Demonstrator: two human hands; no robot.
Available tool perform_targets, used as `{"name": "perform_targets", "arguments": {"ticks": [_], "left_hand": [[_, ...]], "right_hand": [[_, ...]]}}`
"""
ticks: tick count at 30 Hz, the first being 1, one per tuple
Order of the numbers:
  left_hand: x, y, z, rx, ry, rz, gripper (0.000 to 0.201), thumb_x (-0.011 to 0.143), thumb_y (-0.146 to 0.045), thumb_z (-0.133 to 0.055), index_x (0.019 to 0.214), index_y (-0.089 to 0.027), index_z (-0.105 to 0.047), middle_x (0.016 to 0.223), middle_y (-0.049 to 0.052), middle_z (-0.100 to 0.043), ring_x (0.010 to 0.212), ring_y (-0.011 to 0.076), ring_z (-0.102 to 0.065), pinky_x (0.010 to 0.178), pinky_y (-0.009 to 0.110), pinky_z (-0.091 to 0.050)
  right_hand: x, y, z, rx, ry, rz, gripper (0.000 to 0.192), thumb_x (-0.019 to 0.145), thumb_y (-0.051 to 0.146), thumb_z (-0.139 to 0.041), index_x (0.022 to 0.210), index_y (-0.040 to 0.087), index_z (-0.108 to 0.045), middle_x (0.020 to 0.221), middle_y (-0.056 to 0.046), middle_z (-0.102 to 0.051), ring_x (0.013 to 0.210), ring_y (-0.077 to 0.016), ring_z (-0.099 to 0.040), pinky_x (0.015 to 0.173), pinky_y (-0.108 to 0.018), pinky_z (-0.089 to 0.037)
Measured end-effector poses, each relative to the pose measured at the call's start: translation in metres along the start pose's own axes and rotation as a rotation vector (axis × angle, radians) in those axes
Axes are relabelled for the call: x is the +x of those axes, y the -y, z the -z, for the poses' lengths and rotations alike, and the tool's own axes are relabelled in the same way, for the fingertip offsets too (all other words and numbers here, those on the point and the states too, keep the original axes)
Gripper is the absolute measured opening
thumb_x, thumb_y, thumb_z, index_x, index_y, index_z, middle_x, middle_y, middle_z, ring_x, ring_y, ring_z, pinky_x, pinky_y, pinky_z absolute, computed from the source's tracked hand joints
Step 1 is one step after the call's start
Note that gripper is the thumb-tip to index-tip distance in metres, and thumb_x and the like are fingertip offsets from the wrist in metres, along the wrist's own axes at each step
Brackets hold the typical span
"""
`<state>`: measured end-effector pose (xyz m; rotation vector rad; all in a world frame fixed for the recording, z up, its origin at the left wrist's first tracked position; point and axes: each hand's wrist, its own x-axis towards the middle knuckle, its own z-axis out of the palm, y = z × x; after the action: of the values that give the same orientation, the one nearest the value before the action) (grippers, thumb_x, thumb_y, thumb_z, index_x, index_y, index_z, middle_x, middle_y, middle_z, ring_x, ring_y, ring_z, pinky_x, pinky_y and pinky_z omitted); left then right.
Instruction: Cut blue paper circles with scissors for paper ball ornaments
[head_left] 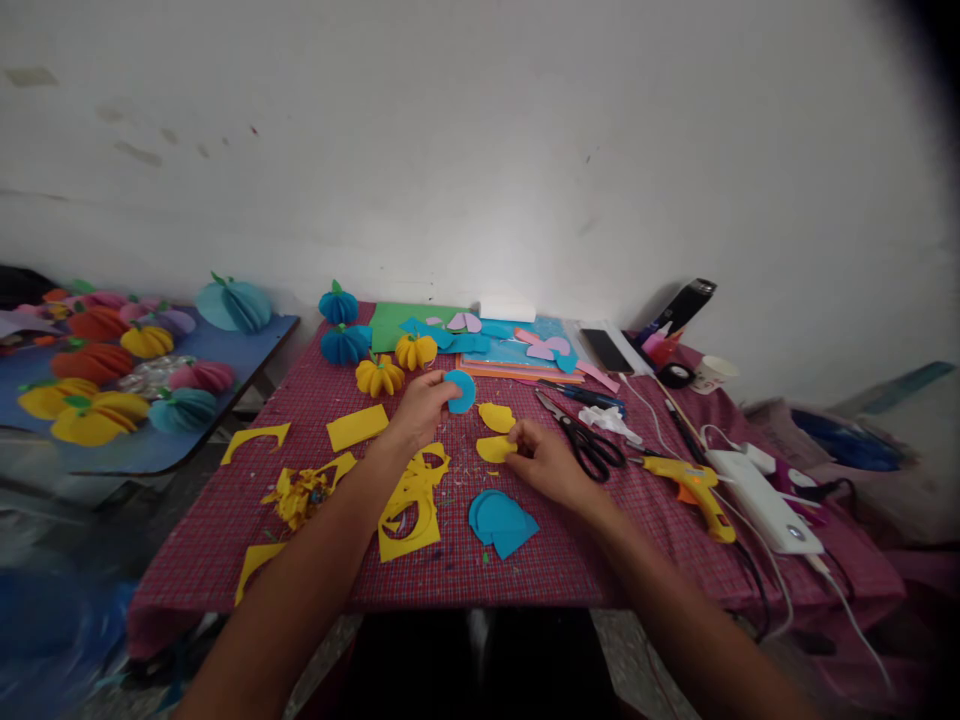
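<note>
- The left hand (421, 405) is raised just above the red checked tablecloth (225, 540), its fingers pinched shut on a blue folded paper disc (461, 391), which sticks out to the right of the fingertips
- The right hand (551, 462) rests low on the cloth, thumb and fingers closed on the edge of a yellow folded paper disc (495, 449) that lies flat on the table
- A second yellow paper half-circle (496, 416) lies just beyond it, between the two hands and apart from both
- Near the right wrist, on the cloth, sits a small stack of blue paper circles (501, 520) (overlapping, so the number cannot be told)
- Under the left forearm lie yellow paper offcuts with round holes cut out (409, 510), and further left a crumpled heap of yellow scraps (300, 493) and a plain yellow paper rectangle (357, 427)
- Right of the right hand lie black-handled scissors (585, 440), then a yellow glue gun (694, 487), then a white power strip (757, 500)
- Towards the wall stand two yellow paper pumpkins (394, 365) and two blue paper pumpkins (341, 325), beside a pile of coloured paper sheets (495, 350)
- A blue side table (247, 345) at the far left carries more paper pumpkins in orange, yellow, pink and teal
</note>
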<state>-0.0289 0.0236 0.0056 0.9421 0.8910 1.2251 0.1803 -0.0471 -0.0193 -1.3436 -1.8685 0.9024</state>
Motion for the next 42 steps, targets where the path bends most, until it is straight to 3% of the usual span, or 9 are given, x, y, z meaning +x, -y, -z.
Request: {"name": "perform_targets", "arguments": {"ticks": [4,8,11,17,29,34,38,42], "left_hand": [[0.001,0.001,0.001,-0.017,0.008,-0.004,0.013,0.060,-0.020,-0.067,0.068,-0.016,-0.057,0.063,-0.002,-0.057,0.055,0.0092,-0.051,0.047,0.020,-0.037],[0.003,0.004,0.001,-0.038,0.011,-0.021,0.013,0.058,-0.019,-0.067,0.064,-0.016,-0.056,0.060,-0.003,-0.054,0.054,0.0082,-0.049,0.051,0.021,-0.040],[0.004,0.006,0.003,-0.029,0.012,-0.021,0.014,0.059,-0.020,-0.067,0.065,-0.016,-0.055,0.060,-0.003,-0.054,0.055,0.0085,-0.049,0.052,0.021,-0.039],[0.005,0.009,0.005,0.004,0.008,-0.019,0.014,0.060,-0.021,-0.066,0.066,-0.016,-0.055,0.061,-0.003,-0.054,0.054,0.0087,-0.048,0.049,0.021,-0.036],[0.005,0.010,0.007,0.058,0.006,-0.005,0.014,0.062,-0.022,-0.068,0.068,-0.016,-0.057,0.060,-0.002,-0.056,0.050,0.0082,-0.048,0.046,0.021,-0.033],[0.002,0.005,0.002,0.028,0.024,0.022,0.016,0.061,-0.023,-0.070,0.068,-0.015,-0.059,0.064,0.000,-0.059,0.056,0.0095,-0.052,0.052,0.022,-0.037],[-0.003,0.003,-0.004,0.041,0.031,0.030,0.016,0.061,-0.023,-0.072,0.069,-0.015,-0.061,0.066,0.000,-0.060,0.059,0.0107,-0.055,0.056,0.023,-0.040],[-0.004,0.008,-0.006,0.066,0.073,0.001,0.020,0.065,-0.026,-0.074,0.078,-0.014,-0.067,0.074,0.003,-0.065,0.066,0.0122,-0.057,0.063,0.024,-0.043]], "right_hand": [[0.008,0.002,0.004,0.157,-0.066,-0.016,0.034,0.072,0.016,-0.058,0.105,0.020,-0.055,0.100,-0.004,-0.066,0.084,-0.0174,-0.062,0.071,-0.028,-0.049],[0.020,-0.006,0.012,0.211,-0.123,-0.140,0.014,0.069,0.022,-0.063,0.082,0.018,-0.059,0.075,0.000,-0.067,0.061,-0.0143,-0.059,0.055,-0.024,-0.045],[0.028,-0.015,0.016,0.231,-0.142,-0.218,0.014,0.070,0.029,-0.065,0.075,0.018,-0.056,0.057,0.003,-0.060,0.046,-0.0116,-0.052,0.044,-0.022,-0.040],[0.040,-0.023,0.017,0.225,-0.176,-0.265,0.022,0.078,0.039,-0.059,0.072,0.017,-0.058,0.052,0.001,-0.060,0.040,-0.0104,-0.050,0.039,-0.021,-0.038],[0.053,-0.025,0.021,0.056,-0.173,-0.312,0.026,0.079,0.039,-0.059,0.069,0.016,-0.065,0.046,0.001,-0.057,0.036,-0.0097,-0.045,0.036,-0.021,-0.030],[0.054,-0.014,0.028,-0.044,-0.213,-0.240,0.018,0.072,0.035,-0.067,0.072,0.017,-0.069,0.063,-0.003,-0.066,0.058,-0.0156,-0.057,0.052,-0.024,-0.039],[0.053,0.008,0.023,-0.040,-0.301,-0.059,0.018,0.076,0.035,-0.064,0.081,0.018,-0.069,0.080,-0.005,-0.068,0.074,-0.0186,-0.059,0.069,-0.029,-0.044],[0.053,0.030,0.005,0.366,-0.043,0.053,0.025,0.079,0.038,-0.063,0.096,0.020,-0.067,0.093,-0.003,-0.069,0.080,-0.0174,-0.061,0.072,-0.028,-0.046]]}}
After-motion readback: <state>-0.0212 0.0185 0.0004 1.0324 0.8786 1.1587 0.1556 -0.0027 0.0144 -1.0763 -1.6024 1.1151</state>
